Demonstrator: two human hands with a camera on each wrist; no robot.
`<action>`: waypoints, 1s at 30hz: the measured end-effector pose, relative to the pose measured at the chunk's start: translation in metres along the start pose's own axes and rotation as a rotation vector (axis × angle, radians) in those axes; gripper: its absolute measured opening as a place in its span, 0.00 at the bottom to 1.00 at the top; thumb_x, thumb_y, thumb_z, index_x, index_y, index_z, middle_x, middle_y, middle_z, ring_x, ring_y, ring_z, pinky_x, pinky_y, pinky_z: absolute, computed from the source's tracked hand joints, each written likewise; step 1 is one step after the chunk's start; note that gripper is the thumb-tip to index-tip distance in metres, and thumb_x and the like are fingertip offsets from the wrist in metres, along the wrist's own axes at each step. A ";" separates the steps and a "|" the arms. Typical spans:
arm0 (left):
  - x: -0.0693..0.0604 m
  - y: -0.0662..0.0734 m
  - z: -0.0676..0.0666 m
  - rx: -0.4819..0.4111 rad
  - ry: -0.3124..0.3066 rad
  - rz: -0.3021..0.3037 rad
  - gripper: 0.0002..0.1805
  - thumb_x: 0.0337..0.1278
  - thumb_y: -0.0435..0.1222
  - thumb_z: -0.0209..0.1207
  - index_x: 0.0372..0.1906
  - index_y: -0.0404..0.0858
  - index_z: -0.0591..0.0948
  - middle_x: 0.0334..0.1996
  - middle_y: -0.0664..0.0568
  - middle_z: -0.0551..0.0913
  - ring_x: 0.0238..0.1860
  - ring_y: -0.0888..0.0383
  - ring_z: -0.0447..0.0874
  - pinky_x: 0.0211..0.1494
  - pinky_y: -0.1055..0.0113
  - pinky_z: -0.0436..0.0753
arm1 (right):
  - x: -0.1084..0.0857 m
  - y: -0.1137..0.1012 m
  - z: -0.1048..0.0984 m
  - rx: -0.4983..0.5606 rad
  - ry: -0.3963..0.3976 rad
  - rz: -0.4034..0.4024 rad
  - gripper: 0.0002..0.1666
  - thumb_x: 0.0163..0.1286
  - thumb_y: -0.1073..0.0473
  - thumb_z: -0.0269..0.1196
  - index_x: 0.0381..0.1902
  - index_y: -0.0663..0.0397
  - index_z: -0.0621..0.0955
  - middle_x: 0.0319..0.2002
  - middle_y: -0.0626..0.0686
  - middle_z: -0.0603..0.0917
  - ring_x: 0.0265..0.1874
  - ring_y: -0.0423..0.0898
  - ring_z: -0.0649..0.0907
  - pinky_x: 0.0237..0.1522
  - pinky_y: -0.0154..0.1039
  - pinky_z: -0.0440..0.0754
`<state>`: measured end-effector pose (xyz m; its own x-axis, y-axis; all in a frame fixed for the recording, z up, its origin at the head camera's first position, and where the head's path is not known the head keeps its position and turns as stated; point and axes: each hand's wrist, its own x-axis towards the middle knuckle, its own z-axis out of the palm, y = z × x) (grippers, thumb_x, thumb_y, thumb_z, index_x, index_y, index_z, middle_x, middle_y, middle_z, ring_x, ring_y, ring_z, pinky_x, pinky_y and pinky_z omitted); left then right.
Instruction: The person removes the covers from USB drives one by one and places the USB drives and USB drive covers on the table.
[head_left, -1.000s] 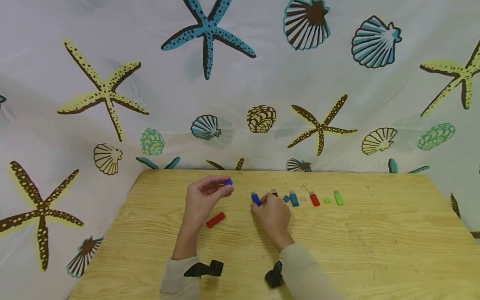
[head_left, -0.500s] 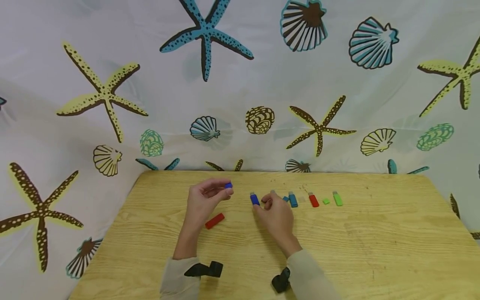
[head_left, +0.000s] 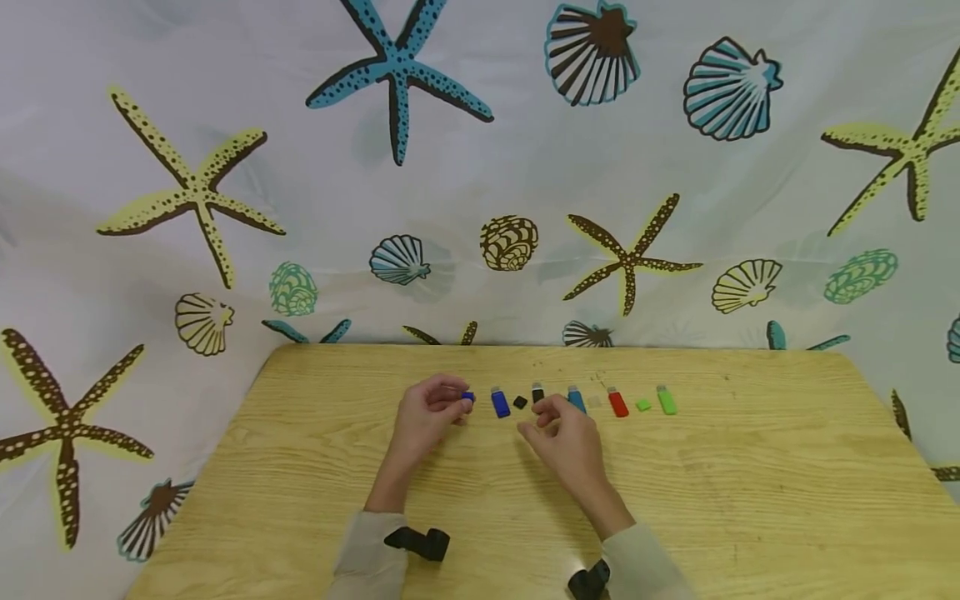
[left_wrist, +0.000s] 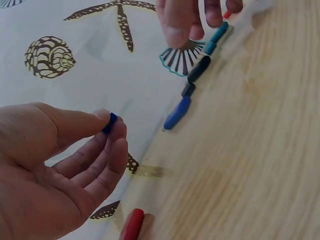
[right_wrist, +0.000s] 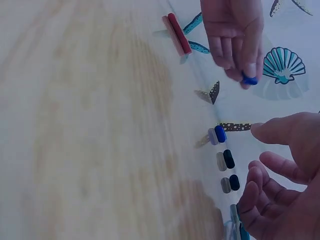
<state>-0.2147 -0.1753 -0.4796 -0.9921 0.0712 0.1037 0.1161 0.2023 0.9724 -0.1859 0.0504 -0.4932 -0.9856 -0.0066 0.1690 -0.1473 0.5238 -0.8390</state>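
My left hand [head_left: 426, 423] pinches a small blue USB stick cap [left_wrist: 110, 123] between thumb and fingertips, raised above the table. My right hand [head_left: 570, 446] is held over the near side of the row, thumb apart from its bent fingers, holding nothing. Between the hands lies an uncapped blue USB stick [head_left: 500, 402], its metal plug pointing away. To its right are a small black cap [head_left: 521, 402] and a black USB stick [head_left: 537, 390], partly covered by the right fingers. A teal USB stick [head_left: 576, 398] lies just beyond the right hand.
Farther right lie a pale small square [head_left: 594, 402], a red USB stick [head_left: 617, 403], a green cap [head_left: 642, 405] and a green USB stick [head_left: 667, 400]. A red bar-shaped piece [left_wrist: 132, 225] lies near the left hand. Behind the wooden table [head_left: 750, 483] hangs a shell-patterned cloth [head_left: 465, 167].
My right hand has drawn back from beside the blue USB stick toward the right, uncovering the black cap. The left hand has lowered and moved slightly right with the blue cap.
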 end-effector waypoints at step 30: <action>0.023 -0.007 0.021 0.504 -0.076 0.030 0.04 0.67 0.28 0.64 0.42 0.35 0.88 0.38 0.49 0.87 0.40 0.53 0.86 0.46 0.55 0.86 | -0.027 0.004 -0.031 0.121 -0.099 -0.026 0.13 0.67 0.60 0.73 0.46 0.57 0.84 0.39 0.52 0.85 0.35 0.44 0.84 0.40 0.37 0.86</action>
<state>-0.2375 -0.1550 -0.4884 -0.9838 0.1513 0.0961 0.1718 0.6437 0.7457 -0.1571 0.0788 -0.4852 -0.9837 -0.1061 0.1449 -0.1763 0.4160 -0.8921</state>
